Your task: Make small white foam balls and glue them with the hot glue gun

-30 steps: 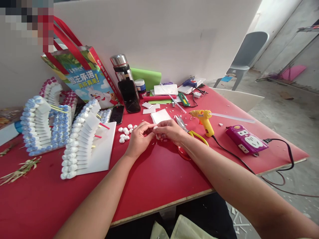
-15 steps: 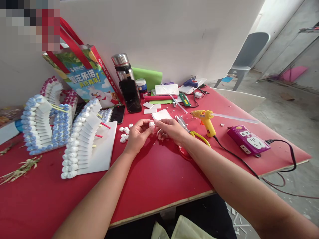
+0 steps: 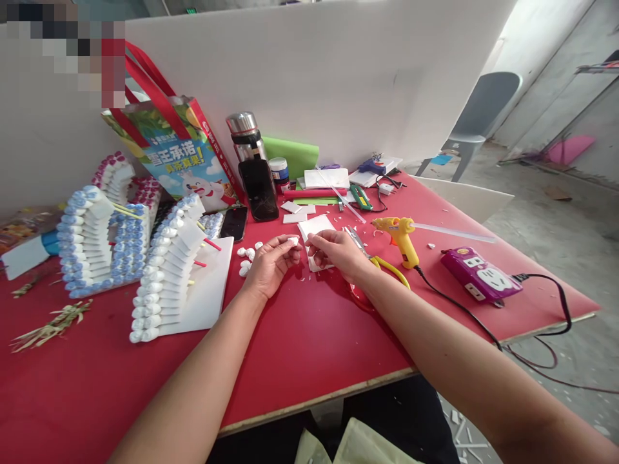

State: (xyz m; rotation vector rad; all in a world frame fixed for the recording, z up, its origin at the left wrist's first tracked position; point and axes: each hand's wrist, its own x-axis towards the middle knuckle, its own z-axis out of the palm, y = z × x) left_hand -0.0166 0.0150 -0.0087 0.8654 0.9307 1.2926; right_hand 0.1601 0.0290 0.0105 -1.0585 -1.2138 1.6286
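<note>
My left hand is closed, with a small white rolled piece pinched between thumb and fingertips. Just to its right, my right hand has thumb and fingers pressed together; whatever may be between them is too small to make out. A narrow gap separates the two hands. Beside my left hand lies a little group of white rolled pieces. White sheets lie behind and under my right hand. Pliers with yellow and red handles rest by my right wrist, partly hidden by the forearm.
A yellow glue gun with its cord lies right, near a purple power strip. At left stand a white curved model on a board and a blue-white one. A bag, thermos and phone stand behind.
My hands have drawn slightly apart, and the white rolled piece stays in my left fingers. The camera view has shifted a little, so things at left appear farther right.
</note>
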